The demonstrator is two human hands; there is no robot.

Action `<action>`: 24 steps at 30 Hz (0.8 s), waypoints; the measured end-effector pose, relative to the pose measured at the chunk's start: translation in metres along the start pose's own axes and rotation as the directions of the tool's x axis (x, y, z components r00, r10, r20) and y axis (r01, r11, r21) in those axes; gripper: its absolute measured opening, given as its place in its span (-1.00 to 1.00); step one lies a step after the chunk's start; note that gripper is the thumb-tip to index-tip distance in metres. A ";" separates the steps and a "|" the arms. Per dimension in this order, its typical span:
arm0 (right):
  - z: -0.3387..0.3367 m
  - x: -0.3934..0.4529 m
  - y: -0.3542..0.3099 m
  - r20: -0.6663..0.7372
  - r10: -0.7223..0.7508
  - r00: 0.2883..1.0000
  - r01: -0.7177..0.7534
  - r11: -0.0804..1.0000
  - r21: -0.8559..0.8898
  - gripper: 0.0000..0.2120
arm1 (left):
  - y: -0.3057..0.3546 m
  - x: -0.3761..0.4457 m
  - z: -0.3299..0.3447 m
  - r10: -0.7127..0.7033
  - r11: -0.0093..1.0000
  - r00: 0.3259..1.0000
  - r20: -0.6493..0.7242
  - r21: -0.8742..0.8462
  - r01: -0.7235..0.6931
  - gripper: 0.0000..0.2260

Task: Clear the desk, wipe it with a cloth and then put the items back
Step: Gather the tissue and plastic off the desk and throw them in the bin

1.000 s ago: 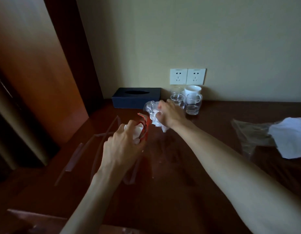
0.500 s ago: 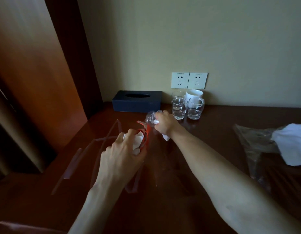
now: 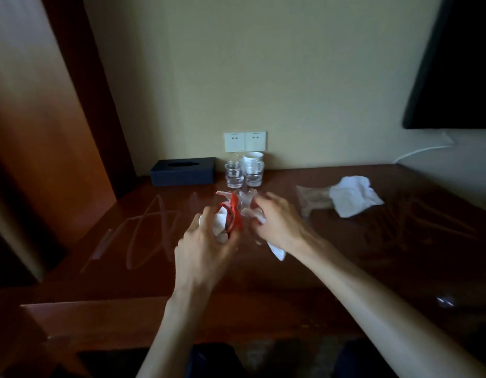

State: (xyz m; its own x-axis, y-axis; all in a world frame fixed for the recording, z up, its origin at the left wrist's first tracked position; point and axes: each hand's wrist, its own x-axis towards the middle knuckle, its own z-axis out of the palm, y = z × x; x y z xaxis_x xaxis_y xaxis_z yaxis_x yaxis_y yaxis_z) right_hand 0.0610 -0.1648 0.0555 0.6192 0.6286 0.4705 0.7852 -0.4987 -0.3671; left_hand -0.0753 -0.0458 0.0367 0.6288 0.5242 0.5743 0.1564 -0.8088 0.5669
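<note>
My left hand (image 3: pixel 206 246) is closed around crumpled red and white wrappers (image 3: pixel 228 216) above the middle of the dark wooden desk (image 3: pixel 345 257). My right hand (image 3: pixel 277 222) is right beside it, gripping crumpled clear plastic and white paper (image 3: pixel 275 251). The two bundles nearly touch. A white cloth (image 3: pixel 353 196) lies crumpled at the right, partly on a clear plastic bag (image 3: pixel 312 200). At the back by the wall stand a dark tissue box (image 3: pixel 183 171), two glasses (image 3: pixel 234 174) and a white mug (image 3: pixel 253 157).
Wall sockets (image 3: pixel 245 141) sit above the glasses. A wooden panel (image 3: pixel 37 132) rises at the left of the desk. A dark screen (image 3: pixel 459 64) hangs at the upper right with a white cable (image 3: pixel 424 151) below it. The desk's front edge (image 3: pixel 154 304) runs near me.
My right hand pulled back from beside the glasses toward me with the crumpled plastic and paper. It now sits next to my left hand. The view shifted back, showing more of the desk.
</note>
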 end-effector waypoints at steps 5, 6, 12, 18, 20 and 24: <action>-0.049 -0.124 0.040 -0.114 0.132 0.985 -0.133 0.991 -0.003 -0.79 | 0.071 -0.087 0.036 0.145 0.981 0.989 0.004 -0.132 -0.143 -0.65; -0.058 -0.151 0.052 -0.150 0.169 0.974 -0.172 0.985 -0.013 -0.82 | 0.082 -0.103 0.048 0.161 0.974 0.987 0.024 -0.163 -0.155 -0.64; -0.086 -0.307 0.147 -0.277 0.495 0.824 -0.533 0.842 -0.082 -0.68 | 0.147 -0.204 0.149 0.286 0.943 0.898 0.335 -0.263 -0.202 -0.69; -0.116 -0.437 0.244 -0.302 0.742 0.599 -0.792 0.604 -0.088 -0.61 | 0.208 -0.292 0.268 0.432 0.901 0.590 0.682 -0.294 -0.320 -0.58; -0.123 -0.467 0.269 -0.341 0.781 0.523 -0.842 0.536 -0.063 -0.68 | 0.222 -0.315 0.310 0.449 0.890 0.493 0.746 -0.320 -0.326 -0.62; -0.124 -0.507 0.317 -0.346 0.838 0.422 -0.899 0.437 -0.038 -0.68 | 0.242 -0.360 0.395 0.446 0.868 0.292 0.846 -0.330 -0.371 -0.69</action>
State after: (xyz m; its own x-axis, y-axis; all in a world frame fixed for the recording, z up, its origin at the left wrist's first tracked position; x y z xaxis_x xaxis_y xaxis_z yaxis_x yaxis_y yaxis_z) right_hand -0.0050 -0.7153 -0.2002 0.9181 -0.3589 0.1682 -0.2137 -0.8055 -0.5527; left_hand 0.0369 -0.5354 -0.2665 0.8977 -0.4335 -0.0789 -0.3489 -0.8087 0.4735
